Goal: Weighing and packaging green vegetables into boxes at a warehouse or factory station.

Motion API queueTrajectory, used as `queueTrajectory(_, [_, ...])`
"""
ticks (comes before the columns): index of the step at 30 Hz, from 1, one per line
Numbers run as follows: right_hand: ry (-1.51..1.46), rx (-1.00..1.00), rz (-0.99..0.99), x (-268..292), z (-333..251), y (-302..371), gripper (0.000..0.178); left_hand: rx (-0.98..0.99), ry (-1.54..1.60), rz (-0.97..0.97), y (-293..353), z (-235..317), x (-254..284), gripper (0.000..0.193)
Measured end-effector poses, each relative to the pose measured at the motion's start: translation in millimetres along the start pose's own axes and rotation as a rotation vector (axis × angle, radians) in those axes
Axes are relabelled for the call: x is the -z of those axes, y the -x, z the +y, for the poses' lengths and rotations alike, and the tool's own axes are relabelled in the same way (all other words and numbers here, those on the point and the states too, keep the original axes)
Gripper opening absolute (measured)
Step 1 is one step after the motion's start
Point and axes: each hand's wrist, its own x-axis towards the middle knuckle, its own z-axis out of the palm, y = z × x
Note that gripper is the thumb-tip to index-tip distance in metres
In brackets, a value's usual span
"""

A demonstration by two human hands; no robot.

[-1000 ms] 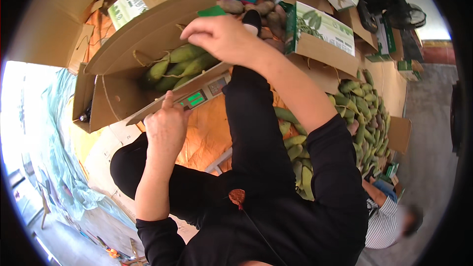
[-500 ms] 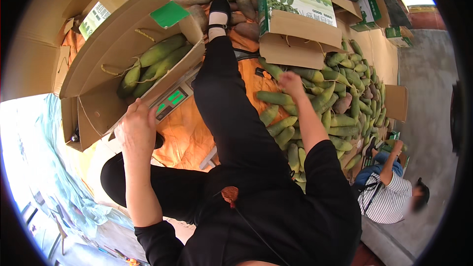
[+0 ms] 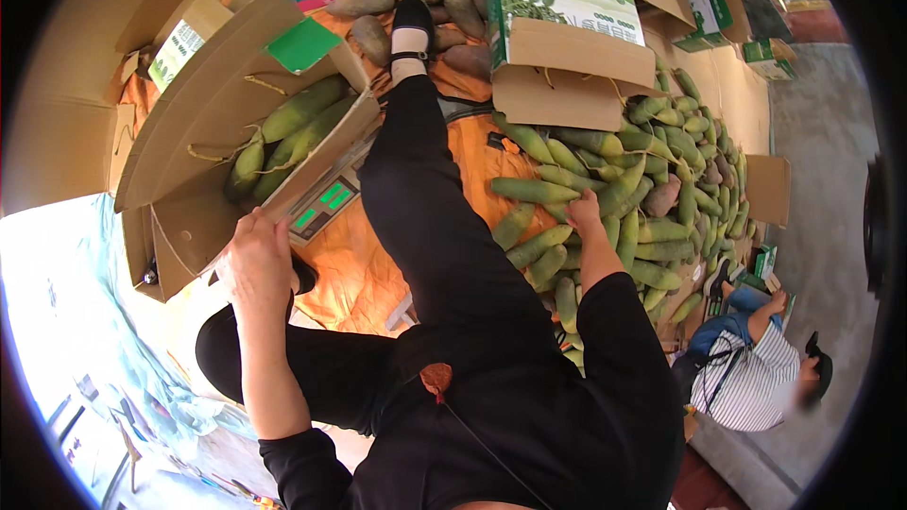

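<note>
A cardboard box point(image 3: 203, 137) stands tilted at the left, with several long green radishes point(image 3: 302, 109) inside. My left hand point(image 3: 257, 260) is closed on the box's lower edge, beside a digital scale point(image 3: 326, 206) with lit green displays. To my right lies a large heap of green radishes point(image 3: 652, 170). My right hand point(image 3: 586, 212) reaches down into the near left part of this heap. Its fingers are bent and pressed together at the end of one green radish point(image 3: 557, 212), partly hidden by the hand.
A printed box point(image 3: 567, 9) with open flaps stands beyond the heap. Dark reddish tubers point(image 3: 463, 14) lie around my outstretched foot point(image 3: 411, 38). Orange sheeting point(image 3: 472, 151) covers the floor. A person in a striped shirt point(image 3: 746, 378) sits at the right.
My right hand has moved nearer and slightly right, down onto the radishes. My left hand stays at the box edge. The person at the right has lowered an arm.
</note>
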Motion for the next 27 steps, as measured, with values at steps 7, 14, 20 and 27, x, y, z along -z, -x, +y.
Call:
queueTrajectory(7, [-0.393, -0.182, -0.089, 12.5, -9.3, 5.6, 0.033, -0.108, -0.067, 0.061, 1.3, -1.3, -5.4, 0.024])
queueTrajectory(14, [-0.506, -0.076, -0.247, 23.0, -20.6, 26.5, 0.032, -0.095, -0.094, 0.018, 8.4, 0.4, -4.7, 0.026])
queueTrajectory(20, [0.052, 0.372, -0.244, 16.4, -69.2, 60.6, 0.026, -0.096, -0.085, -0.039, 9.0, -7.2, 0.0, 0.03])
queueTrajectory(27, [0.487, 0.844, -0.101, -24.0, -130.6, 109.0, 0.022, -0.043, -0.038, -0.087, 8.4, -7.9, 0.4, 0.03])
